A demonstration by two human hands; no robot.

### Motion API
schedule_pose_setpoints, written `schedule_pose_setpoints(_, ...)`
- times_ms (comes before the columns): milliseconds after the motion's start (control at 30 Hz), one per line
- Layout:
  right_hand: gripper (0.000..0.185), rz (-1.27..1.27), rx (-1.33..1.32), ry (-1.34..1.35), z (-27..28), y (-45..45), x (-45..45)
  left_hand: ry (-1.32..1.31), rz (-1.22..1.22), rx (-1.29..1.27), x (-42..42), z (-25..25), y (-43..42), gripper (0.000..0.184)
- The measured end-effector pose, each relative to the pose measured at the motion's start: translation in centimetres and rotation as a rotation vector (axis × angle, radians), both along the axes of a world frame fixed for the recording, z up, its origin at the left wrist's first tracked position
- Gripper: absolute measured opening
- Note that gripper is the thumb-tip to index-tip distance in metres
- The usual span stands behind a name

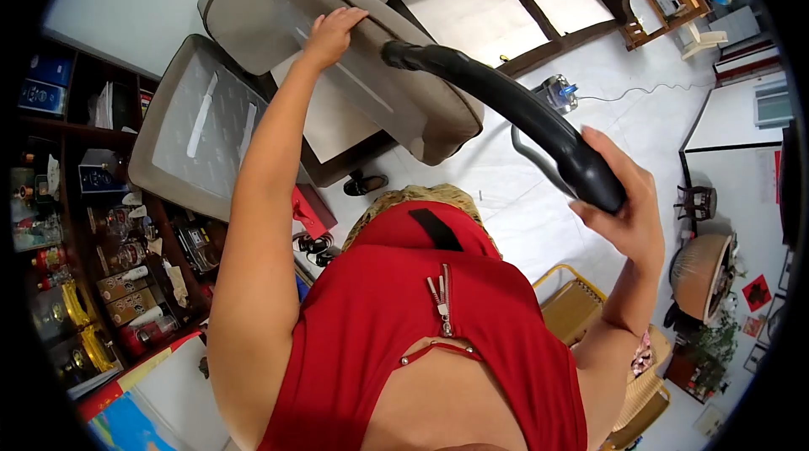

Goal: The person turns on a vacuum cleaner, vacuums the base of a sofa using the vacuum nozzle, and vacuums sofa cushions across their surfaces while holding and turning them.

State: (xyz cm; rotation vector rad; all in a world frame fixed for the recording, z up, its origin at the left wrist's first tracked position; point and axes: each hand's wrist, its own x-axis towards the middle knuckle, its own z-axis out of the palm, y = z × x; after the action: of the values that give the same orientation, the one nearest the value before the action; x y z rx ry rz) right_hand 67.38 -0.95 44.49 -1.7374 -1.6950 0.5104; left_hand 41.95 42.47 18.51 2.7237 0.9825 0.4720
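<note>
My left hand (335, 36) grips the upper edge of a grey-brown sofa cushion (430, 118), which stands tilted up on its side. In my right hand (628, 198) is the thick end of a black vacuum cleaner wand (514, 105). The wand reaches across to the cushion, its far tip at or close to the cushion's face; whether they touch I cannot tell. A grey hose (539, 160) curves below the wand. On the floor beyond stands the vacuum cleaner body (557, 93), partly hidden by the wand.
Another cushion (198, 114) leans at the left, near a crowded dark shelf (76, 131). The sofa's dark frame (527, 55) shows pale seat boards. A black shoe (365, 185) and red box (312, 211) lie by my feet. A cord (645, 90) crosses the floor; a large pot (701, 276) stands right.
</note>
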Motion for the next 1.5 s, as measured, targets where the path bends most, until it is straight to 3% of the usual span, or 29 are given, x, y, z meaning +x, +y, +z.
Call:
schedule_pose_setpoints(367,0.080,-0.151,-0.047,-0.031,1.2,-8.3,2.5,0.081,0.022,0.082,4.9,-0.2,1.9,0.055)
schedule_pose_setpoints(633,0.090,-0.543,-0.009,0.324,0.0,-11.5,3.6,0.078,0.049,0.028,5.6,-0.5,3.3,0.056)
schedule_pose_setpoints(700,0.090,-0.537,0.023,0.372,-0.6,-10.1,3.2,0.066,0.023,0.022,5.4,-1.2,3.8,0.054)
schedule_pose_setpoints(800,0.089,-0.359,0.116,0.153,-0.9,-4.8,2.4,0.028,-0.001,0.023,5.0,-1.7,4.3,0.052)
schedule_pose_setpoints(1000,0.070,-0.164,0.045,0.152,-2.2,1.7,1.1,-0.004,0.001,0.063,3.9,-1.7,4.0,0.050)
schedule_pose_setpoints(1200,0.073,-0.146,-0.035,0.058,0.2,-3.0,2.6,0.032,0.038,0.105,3.9,-1.0,3.0,0.050)
schedule_pose_setpoints(1500,0.083,-0.390,-0.095,0.066,1.2,-15.0,6.0,0.212,0.114,0.097,6.6,0.9,2.4,0.063)
